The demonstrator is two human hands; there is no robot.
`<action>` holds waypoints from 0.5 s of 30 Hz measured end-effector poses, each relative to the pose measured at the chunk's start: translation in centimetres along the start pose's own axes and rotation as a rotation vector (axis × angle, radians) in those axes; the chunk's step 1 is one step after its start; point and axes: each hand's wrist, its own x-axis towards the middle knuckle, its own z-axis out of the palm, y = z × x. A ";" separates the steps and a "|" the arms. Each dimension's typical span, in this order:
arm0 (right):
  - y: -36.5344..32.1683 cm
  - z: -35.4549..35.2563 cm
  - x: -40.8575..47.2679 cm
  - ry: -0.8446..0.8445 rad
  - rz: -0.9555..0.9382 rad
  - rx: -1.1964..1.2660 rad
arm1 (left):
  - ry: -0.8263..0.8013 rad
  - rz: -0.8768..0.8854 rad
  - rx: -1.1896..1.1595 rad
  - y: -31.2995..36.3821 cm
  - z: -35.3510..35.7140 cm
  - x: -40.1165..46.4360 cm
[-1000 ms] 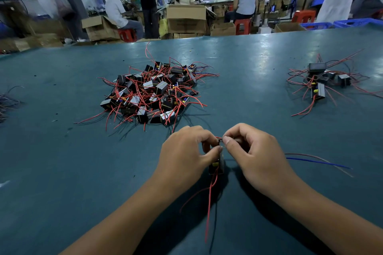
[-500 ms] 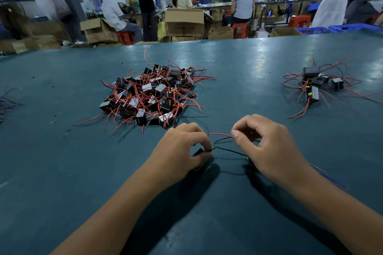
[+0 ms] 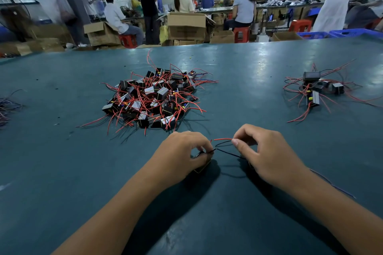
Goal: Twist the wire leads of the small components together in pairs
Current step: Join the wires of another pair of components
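Observation:
My left hand [image 3: 182, 154] grips a small black component [image 3: 202, 166] low on the table, mostly hidden under the fingers, and pinches its leads where they leave it. A red lead [image 3: 222, 139] and a black lead [image 3: 230, 153] stretch rightward from there. My right hand [image 3: 267, 156] pinches the far ends of these leads between thumb and forefinger. A big heap of small black components with red leads [image 3: 151, 99] lies behind my hands, left of centre. A smaller group of like components [image 3: 317, 91] lies at the right.
The work surface is a wide teal table [image 3: 62, 161]. Loose dark wires [image 3: 8, 107] lie at the left edge, and a thin blue wire [image 3: 331, 186] trails behind my right forearm. Beyond the far edge are cardboard boxes [image 3: 186, 25], red stools and several people.
A second ago my hands were pressed together around the component with its leads hanging toward me. They have drawn apart, stretching the red and black leads sideways between them.

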 end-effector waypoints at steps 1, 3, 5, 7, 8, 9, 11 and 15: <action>0.0 -0.1 0.1 0.012 0.014 0.011 | -0.006 -0.006 0.001 -0.1 0.0 0.0; 0.0 -0.4 0.2 -0.005 0.047 0.039 | -0.008 -0.028 -0.004 -0.2 -0.1 0.0; 0.1 -1.1 0.4 -0.106 0.062 0.017 | 0.007 -0.061 -0.011 -0.4 -0.3 0.0; 0.4 -2.4 0.6 -0.268 0.072 -0.096 | -0.039 -0.127 0.013 -0.7 -0.6 0.0; 0.5 -3.1 0.7 -0.357 0.080 -0.170 | -0.093 -0.167 0.034 -0.9 -0.8 -0.1; 0.7 -3.7 0.7 -0.435 0.088 -0.245 | -0.147 -0.199 0.052 -1.1 -0.9 -0.1; 0.9 -4.1 0.7 -0.535 0.104 -0.398 | -0.200 -0.235 0.065 -1.1 -0.9 -0.2; 0.5 -3.2 0.6 -0.459 0.088 -0.453 | -0.158 -0.231 0.000 -0.6 -0.9 -0.2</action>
